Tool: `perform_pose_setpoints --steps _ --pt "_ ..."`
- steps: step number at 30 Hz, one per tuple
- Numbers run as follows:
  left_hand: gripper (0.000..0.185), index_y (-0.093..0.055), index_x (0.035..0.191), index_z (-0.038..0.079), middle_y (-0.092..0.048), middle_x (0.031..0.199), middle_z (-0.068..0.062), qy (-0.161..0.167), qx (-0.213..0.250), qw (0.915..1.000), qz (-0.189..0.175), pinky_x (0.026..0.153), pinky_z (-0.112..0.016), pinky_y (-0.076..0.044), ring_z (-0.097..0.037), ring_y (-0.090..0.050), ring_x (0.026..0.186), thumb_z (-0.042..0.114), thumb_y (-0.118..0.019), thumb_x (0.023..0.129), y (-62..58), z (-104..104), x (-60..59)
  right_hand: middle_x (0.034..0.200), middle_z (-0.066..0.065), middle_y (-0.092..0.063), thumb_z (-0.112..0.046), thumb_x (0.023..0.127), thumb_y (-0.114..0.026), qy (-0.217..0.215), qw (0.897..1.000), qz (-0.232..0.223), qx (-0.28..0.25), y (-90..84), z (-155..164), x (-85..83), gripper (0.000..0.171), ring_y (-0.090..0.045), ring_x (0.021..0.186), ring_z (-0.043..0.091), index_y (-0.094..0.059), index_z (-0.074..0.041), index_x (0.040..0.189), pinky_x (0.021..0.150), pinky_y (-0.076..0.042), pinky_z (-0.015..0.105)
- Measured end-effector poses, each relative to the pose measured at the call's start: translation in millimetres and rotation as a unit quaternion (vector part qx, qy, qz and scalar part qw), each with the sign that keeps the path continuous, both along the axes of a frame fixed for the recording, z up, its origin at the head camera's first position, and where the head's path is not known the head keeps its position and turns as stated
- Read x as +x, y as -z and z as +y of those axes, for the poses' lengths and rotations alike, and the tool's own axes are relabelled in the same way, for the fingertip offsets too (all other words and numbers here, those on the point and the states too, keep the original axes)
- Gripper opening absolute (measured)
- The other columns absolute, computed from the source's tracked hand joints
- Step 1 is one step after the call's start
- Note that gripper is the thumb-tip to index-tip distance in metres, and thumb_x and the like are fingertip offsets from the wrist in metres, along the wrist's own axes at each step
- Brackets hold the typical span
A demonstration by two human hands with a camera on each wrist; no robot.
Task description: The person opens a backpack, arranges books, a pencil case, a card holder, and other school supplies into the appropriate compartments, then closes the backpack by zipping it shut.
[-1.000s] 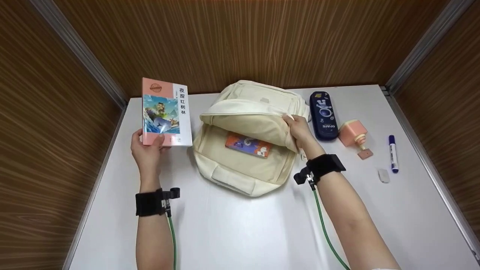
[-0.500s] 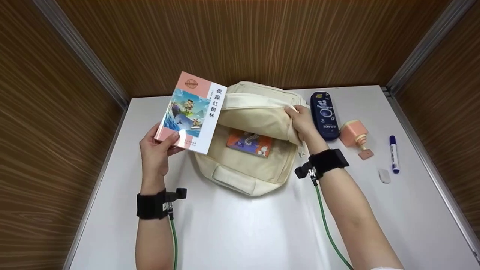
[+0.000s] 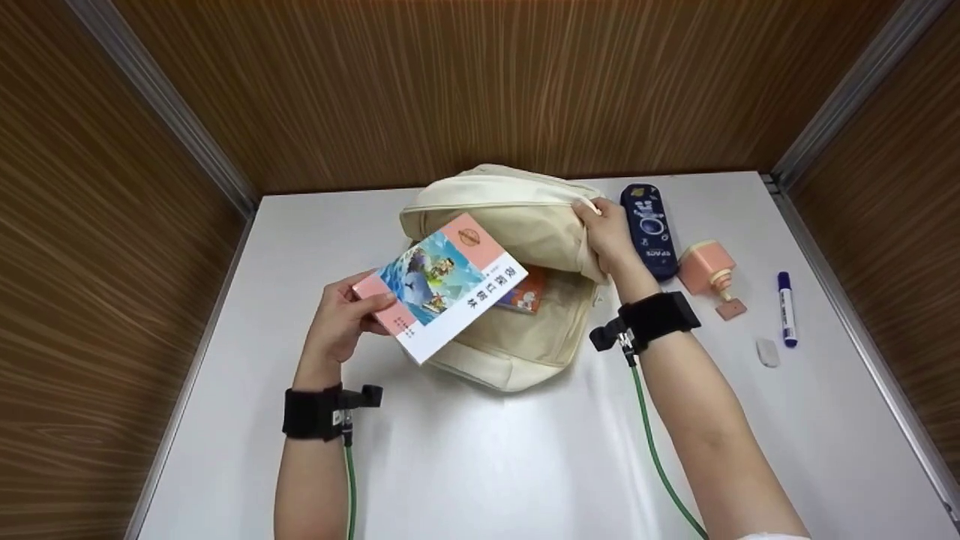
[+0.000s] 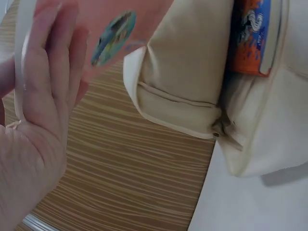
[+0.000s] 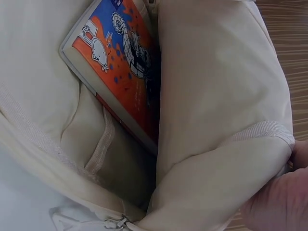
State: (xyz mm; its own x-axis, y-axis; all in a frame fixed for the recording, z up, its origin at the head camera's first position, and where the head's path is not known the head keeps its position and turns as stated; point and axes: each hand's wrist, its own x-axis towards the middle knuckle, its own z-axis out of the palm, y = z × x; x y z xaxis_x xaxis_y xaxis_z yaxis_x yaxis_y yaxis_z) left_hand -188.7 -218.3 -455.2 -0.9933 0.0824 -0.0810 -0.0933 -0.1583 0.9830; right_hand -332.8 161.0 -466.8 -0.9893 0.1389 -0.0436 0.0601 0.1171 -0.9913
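Note:
My left hand (image 3: 343, 319) pinches a pink and white book (image 3: 450, 281) by its lower edge, thumb on the illustrated cover and fingers underneath. The book is tilted over the mouth of a cream backpack (image 3: 517, 349). My right hand (image 3: 609, 238) grips the raised edge of the backpack's front flap (image 3: 502, 191), keeping the compartment spread apart. Inside lies an orange and blue book (image 5: 122, 62), partly covered by the pink one in the head view. From the left wrist, the fingers (image 4: 53, 72) lie along the back of the pink book.
To the right of the backpack lie a dark blue pencil case (image 3: 649, 232), a pink pencil sharpener-like gadget (image 3: 706, 268), a whiteboard marker (image 3: 787, 309) and a small whitish eraser-like piece (image 3: 766, 352). Wooden panels (image 3: 480, 90) border the white table (image 3: 480, 465).
My left hand has carried the pink book rightward from beside the backpack to over its opening, turning it clockwise and lowering it. The right hand has lifted the flap slightly.

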Motion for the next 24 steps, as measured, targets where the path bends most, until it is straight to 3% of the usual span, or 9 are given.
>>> perform_pose_setpoints --steps 3,7,19,22,24 --pt "0.041 -0.057 0.126 -0.01 -0.071 0.09 -0.019 0.027 -0.004 0.9992 -0.028 0.054 -0.032 -0.056 -0.03 -0.072 0.074 0.006 -0.07 0.09 6.5 0 -3.8 0.082 0.001 -0.053 -0.019 0.099 -0.06 0.003 1.0 -0.003 0.0 -0.8 0 -0.1 0.02 -0.052 0.072 0.011 -0.062 0.0 0.098 0.069 -0.044 0.024" --pt "0.038 -0.056 0.124 -0.013 -0.071 0.086 -0.018 0.039 -0.021 0.9972 -0.06 0.051 -0.029 -0.055 -0.026 -0.072 0.069 0.005 -0.067 0.091 17.5 3 -9.3 0.083 0.001 -0.054 -0.019 0.099 -0.06 0.005 1.0 -0.004 -0.006 -0.1 0 0.8 0.019 -0.052 0.071 0.01 -0.062 0.0 0.097 0.069 -0.044 0.024" --pt "0.035 -0.058 0.122 -0.008 -0.07 0.087 -0.016 -0.046 -0.032 0.9911 -0.121 0.052 -0.026 -0.055 -0.02 -0.07 0.068 0.006 -0.067 0.091 47.9 22 -21.8 0.084 0.003 -0.053 -0.02 0.098 -0.061 0.0 1.0 -0.002 -0.009 -0.4 -3 6.3 0.021 -0.052 0.069 0.009 -0.061 0.001 0.095 0.068 -0.044 0.023" --pt "0.038 -0.056 0.127 -0.005 -0.07 0.091 -0.015 -0.038 -0.038 0.9912 -0.122 0.055 -0.026 -0.055 -0.019 -0.07 0.07 0.012 -0.066 0.094 51.3 27 -22.2 0.087 0.005 -0.053 -0.02 0.098 -0.061 -0.004 1.0 -0.003 -0.006 -1.5 -4 7.5 0.024 -0.052 0.072 0.01 -0.06 0.003 0.099 0.069 -0.044 0.023" --pt "0.041 -0.052 0.132 -0.005 -0.069 0.097 -0.016 -0.007 -0.041 0.9926 -0.114 0.06 -0.026 -0.056 -0.019 -0.07 0.074 0.012 -0.063 0.097 52.6 29 -21.9 0.088 0.005 -0.052 -0.02 0.099 -0.06 -0.005 1.0 -0.003 -0.004 -2.0 -5 7.8 0.025 -0.051 0.073 0.011 -0.06 0.005 0.1 0.07 -0.044 0.023"
